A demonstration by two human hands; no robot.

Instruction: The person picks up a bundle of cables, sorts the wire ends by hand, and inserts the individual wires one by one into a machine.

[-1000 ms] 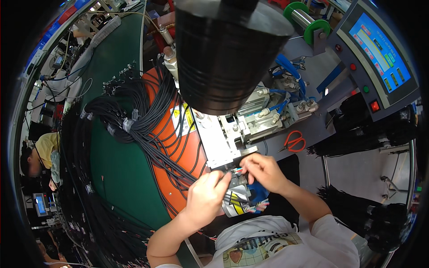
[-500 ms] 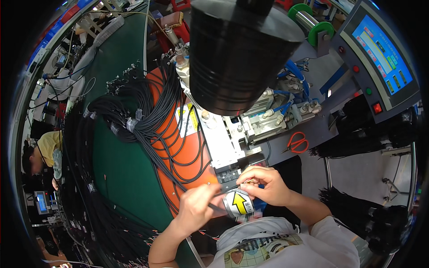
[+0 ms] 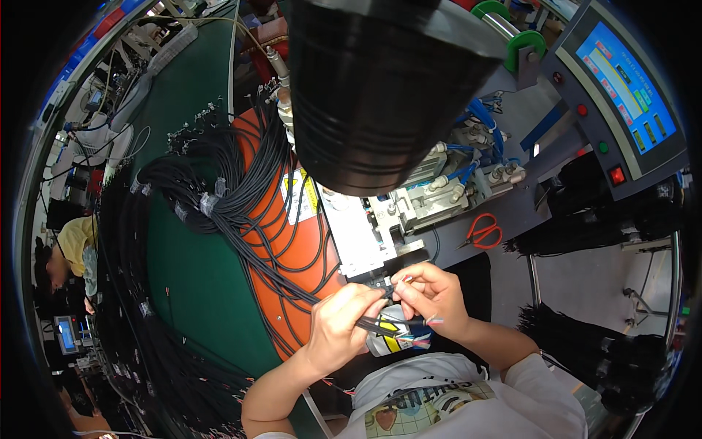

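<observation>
In the lower centre of the frame I see my left hand (image 3: 342,328) closed around a thin black cable (image 3: 303,293), the fingers pinching its end just in front of the grey machine (image 3: 380,234). My right hand (image 3: 433,296) is just beside it, the fingertips pressed together on the same cable end, and short coloured wire tips (image 3: 434,320) stick out below this hand. How the tips sit between the fingers I cannot tell, because both hands cover the place where they meet. Under the hands there is a small round container with a yellow mark (image 3: 391,340), mostly hidden. The cable runs to the left into a big bundle of black cables (image 3: 227,205) that lies over an orange mat (image 3: 292,241) on the green table (image 3: 197,285). A large black cylinder (image 3: 380,80) in the upper centre hides most of the machine behind it. Red scissors (image 3: 482,233) lie to the right of the machine, and a control panel with a blue screen (image 3: 621,80) stands in the upper right. At the left edge another person in a yellow shirt (image 3: 69,245) is partly cut off and strongly bent by the lens.
</observation>
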